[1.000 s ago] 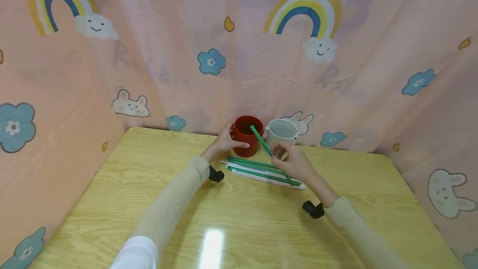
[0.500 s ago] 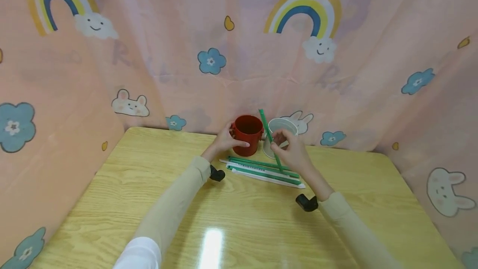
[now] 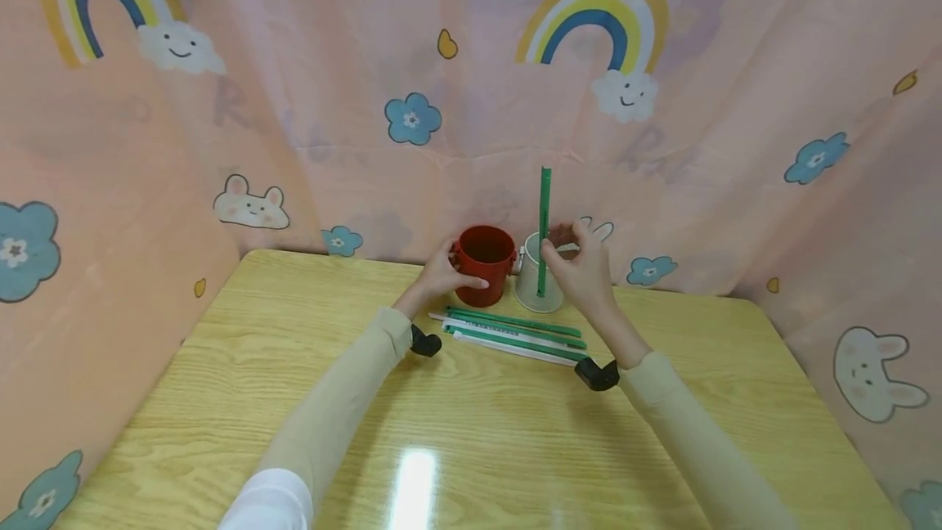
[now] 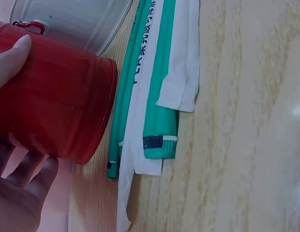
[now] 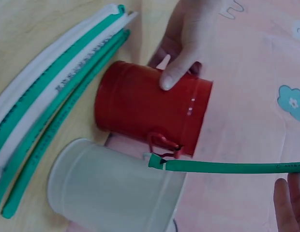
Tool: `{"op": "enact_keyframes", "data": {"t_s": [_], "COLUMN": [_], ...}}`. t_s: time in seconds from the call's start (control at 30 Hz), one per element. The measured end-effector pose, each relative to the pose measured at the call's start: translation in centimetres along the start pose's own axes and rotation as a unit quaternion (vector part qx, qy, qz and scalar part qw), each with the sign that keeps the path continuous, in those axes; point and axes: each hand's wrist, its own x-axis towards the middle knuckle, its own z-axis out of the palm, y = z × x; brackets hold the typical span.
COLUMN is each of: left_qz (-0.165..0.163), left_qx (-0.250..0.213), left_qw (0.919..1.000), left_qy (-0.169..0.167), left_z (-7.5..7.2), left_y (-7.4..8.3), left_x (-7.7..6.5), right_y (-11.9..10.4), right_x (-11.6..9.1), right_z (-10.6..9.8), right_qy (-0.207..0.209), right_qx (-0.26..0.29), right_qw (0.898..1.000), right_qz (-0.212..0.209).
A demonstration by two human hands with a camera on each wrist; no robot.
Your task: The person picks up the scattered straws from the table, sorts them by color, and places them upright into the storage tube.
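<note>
My left hand (image 3: 439, 278) holds the red metal bucket (image 3: 496, 283) around its left side, with the thumb across its front. The bucket stands upright near the back edge of the table. Just right of it is a white bucket (image 3: 527, 288), partly covered by my right hand (image 3: 586, 270). Between thumb and fingers, that hand pinches a green paper-wrapped straw (image 3: 545, 201), raised nearly vertical. Its lower end overlaps the white bucket's front in the head view. In the right wrist view the straw's lower end (image 5: 176, 165) appears near the red bucket's handle bracket.
Several wrapped straws, green and white, lie side by side in a row (image 4: 159, 101) in front of the buckets. A pink patterned curtain (image 3: 331, 105) hangs behind the wooden table (image 3: 309, 301). Black camera mounts (image 3: 598, 375) sit at both wrists.
My right hand has risen and moved slightly right, turning the green straw from a slant to nearly upright and lifting it off the row. The left hand has stayed on the red bucket.
</note>
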Motion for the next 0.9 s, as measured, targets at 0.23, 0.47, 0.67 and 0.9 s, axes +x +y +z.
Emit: {"op": "enact_keyframes", "data": {"t_s": [0.23,0.47,0.67,0.9], "left_qz": [-0.003,0.006,0.002,0.001], "left_qx": [-0.004,-0.011,-0.008,-0.003], "left_qw": [1.0000,0.9999,0.9999,0.9999], "left_qy": [-0.008,-0.011,-0.009,-0.011], "left_z": [-0.1,-0.1,0.0,0.1], "left_y": [0.8,0.6,0.6,0.4], "left_x": [0.0,0.1,-0.1,-0.1], "right_y": [-4.5,-5.4,-5.6,-5.0], "right_x": [0.4,1.2,1.4,1.2], "right_z": [-0.3,-0.1,0.5,1.6], "right_qy": [-0.001,0.018,0.039,0.076], "right_qx": [0.021,0.045,0.095,0.113], "right_qw": [1.000,0.999,0.995,0.990], "right_qz": [-0.001,-0.010,-0.018,-0.039]}}
